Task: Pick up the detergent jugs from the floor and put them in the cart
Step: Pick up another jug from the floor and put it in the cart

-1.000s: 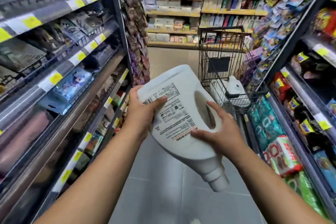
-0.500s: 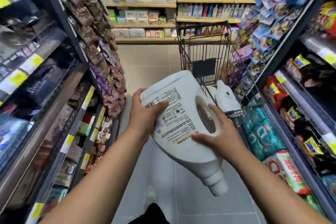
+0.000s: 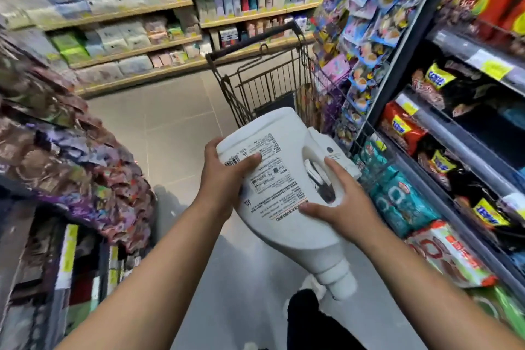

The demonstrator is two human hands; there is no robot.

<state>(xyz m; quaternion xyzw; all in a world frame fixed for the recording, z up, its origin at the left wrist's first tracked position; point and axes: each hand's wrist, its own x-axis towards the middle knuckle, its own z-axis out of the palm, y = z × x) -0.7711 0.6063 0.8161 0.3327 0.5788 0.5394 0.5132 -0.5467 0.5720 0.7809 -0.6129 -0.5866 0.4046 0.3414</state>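
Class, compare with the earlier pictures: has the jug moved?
Yes. The jug has moved forward, toward the parked cart; its base now overlaps the cart's basket.

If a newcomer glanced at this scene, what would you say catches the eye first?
The big white detergent jug at mid-frame, cap tilted down, held by the left hand at its base and the right hand beside its handle. Just beyond stands the black wire cart, with a second white jug apparently inside. Bright snack packets crowd the shelves on the right.
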